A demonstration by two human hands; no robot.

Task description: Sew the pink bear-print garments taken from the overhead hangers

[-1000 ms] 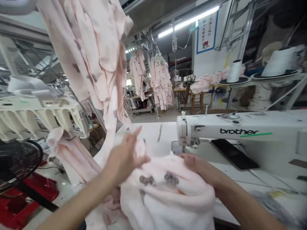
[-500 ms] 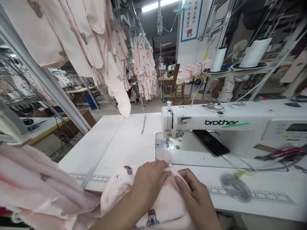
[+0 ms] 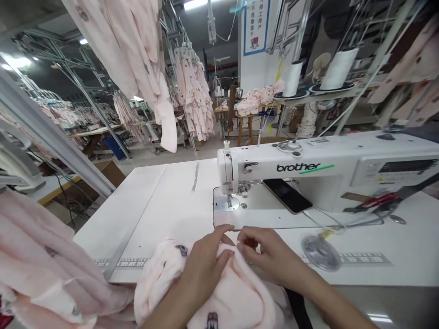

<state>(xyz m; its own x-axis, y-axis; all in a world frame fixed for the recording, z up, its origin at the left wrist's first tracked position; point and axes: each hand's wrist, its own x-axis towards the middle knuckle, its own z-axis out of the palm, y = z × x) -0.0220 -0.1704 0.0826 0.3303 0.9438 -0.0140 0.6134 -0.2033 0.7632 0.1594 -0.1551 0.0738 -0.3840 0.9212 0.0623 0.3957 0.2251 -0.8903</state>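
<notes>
"Both the left hand [image 3: 207, 260] and the right hand [image 3: 265, 249], bare, are at the upper edge of a soft pink cloth [image 3: 236, 292] printed with small dark figures."

"Where does the cloth lie?"

"Bunched at the near edge of a white bench [image 3: 161, 219], bottom centre, just in front of a white sewing machine [image 3: 308, 160] but apart from its needle."

"How are the fingers set?"

"On the right, thumb and forefinger are pinched on the cloth's edge. On the left, thumb and forefinger stand apart, the thumb lying on the cloth; I can't tell whether the hidden fingers grip."

"What is nearby?"

"Under the machine's arm, a dark phone [image 3: 288, 195] lies aslant. Closer, to the right, a clear round disc [image 3: 320, 252] sits over a printed ruler strip [image 3: 366, 258]. More pink fabric [image 3: 58, 269] droops at lower left, and pink garments [image 3: 133, 50] hang above the bench's far left. Two white thread cones [image 3: 339, 68] stand behind the machine."
</notes>
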